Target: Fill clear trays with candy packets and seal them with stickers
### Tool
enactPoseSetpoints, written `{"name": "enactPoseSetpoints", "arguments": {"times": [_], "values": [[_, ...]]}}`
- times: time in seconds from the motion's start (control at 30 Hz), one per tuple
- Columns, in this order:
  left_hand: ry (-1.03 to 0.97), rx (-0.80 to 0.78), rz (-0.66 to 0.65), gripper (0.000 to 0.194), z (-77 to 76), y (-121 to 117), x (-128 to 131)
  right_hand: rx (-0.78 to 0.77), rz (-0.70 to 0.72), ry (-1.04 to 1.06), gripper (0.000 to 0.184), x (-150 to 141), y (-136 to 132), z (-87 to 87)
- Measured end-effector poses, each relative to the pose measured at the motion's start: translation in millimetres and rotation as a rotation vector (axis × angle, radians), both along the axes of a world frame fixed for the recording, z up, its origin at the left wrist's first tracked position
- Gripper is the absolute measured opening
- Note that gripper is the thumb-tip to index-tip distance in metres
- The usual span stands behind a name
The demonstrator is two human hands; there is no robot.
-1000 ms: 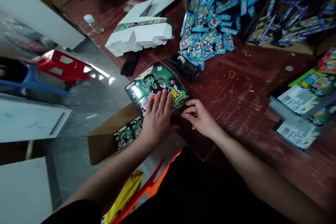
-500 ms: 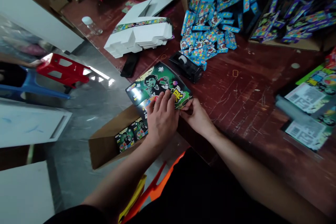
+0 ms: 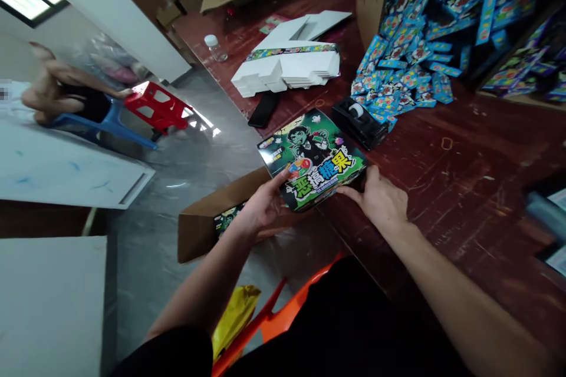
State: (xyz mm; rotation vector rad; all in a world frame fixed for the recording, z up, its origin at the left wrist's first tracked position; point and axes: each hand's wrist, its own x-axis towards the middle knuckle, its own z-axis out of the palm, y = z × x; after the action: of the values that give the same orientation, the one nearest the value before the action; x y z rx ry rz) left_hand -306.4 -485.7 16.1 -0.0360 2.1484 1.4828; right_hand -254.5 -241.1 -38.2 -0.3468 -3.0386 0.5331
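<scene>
A green and black candy box (image 3: 315,156) with a cartoon vampire on its lid lies at the table's edge, its lid down. My left hand (image 3: 266,203) grips the box's near left corner, thumb on top and fingers underneath. At the right corner my right hand (image 3: 381,197) holds the box, thumb along the front side. Below the table edge stands an open brown carton (image 3: 198,227), with a similar printed box (image 3: 227,218) inside. Just behind the held box are a black tape dispenser (image 3: 360,123) and a black phone (image 3: 264,109).
Folded white cartons (image 3: 305,68), a clear bottle (image 3: 216,48) and a heap of blue candy packets (image 3: 402,82) lie further back on the table. A seated person (image 3: 66,79) is at left, beside a red stool (image 3: 159,109). An orange chair (image 3: 283,318) is beside me.
My left hand has moved off the box's top to its left corner, uncovering the printed lid. My right hand stays at the right corner. The camera view has swung left.
</scene>
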Motion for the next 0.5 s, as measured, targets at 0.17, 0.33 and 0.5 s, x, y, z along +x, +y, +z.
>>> {"name": "enactPoseSetpoints", "arguments": {"times": [0.17, 0.33, 0.5], "values": [[-0.32, 0.311, 0.324, 0.058, 13.8, -87, -9, -0.006, 0.393, 0.083, 0.026, 6, -10, 6.8], [-0.586, 0.043, 0.481, 0.053, 21.7, -227, 5, -0.161, 0.338, 0.244, 0.031, 22, -26, 4.5], [-0.724, 0.011, 0.578, 0.04, -47.6, -231, 9, -0.144, 0.322, 0.216, 0.03, 20, -32, -11.6]]}}
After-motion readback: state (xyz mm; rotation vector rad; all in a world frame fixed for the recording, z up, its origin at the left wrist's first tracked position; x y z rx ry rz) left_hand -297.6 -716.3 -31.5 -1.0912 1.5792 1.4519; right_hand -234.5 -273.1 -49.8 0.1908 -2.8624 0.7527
